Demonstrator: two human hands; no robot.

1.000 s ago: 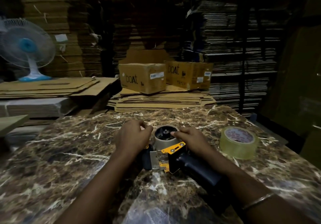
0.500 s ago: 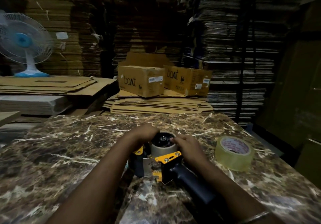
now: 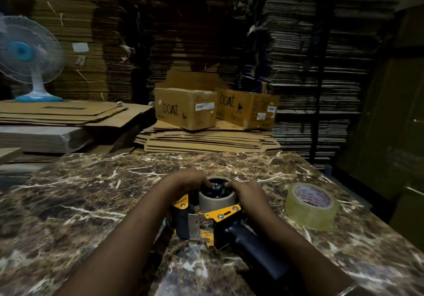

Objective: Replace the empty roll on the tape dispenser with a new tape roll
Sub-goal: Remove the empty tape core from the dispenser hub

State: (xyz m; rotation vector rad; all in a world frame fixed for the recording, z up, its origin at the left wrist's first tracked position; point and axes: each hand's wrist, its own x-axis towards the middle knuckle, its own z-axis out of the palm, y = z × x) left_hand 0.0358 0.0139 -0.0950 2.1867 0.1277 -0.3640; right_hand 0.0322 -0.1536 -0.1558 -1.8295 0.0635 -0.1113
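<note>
A yellow and black tape dispenser (image 3: 220,224) lies on the marble table (image 3: 91,204) with its dark handle pointing toward me. The empty grey-brown roll core (image 3: 216,200) sits upright on its black hub. My left hand (image 3: 185,181) grips the core's left rim, fingertips at its top edge. My right hand (image 3: 249,194) grips the right rim, thumb and fingers curled over it. A new roll of clear tape (image 3: 311,206) lies flat on the table to the right, apart from both hands.
Two brown "boat" cartons (image 3: 185,108) rest on flattened cardboard sheets beyond the table's far edge. A white and blue fan (image 3: 27,57) stands at the back left. Tall stacks of cardboard (image 3: 298,43) fill the background.
Both hands stay on the empty core and close in tighter on its rim. The camera view has shifted slightly; the new roll has not moved.
</note>
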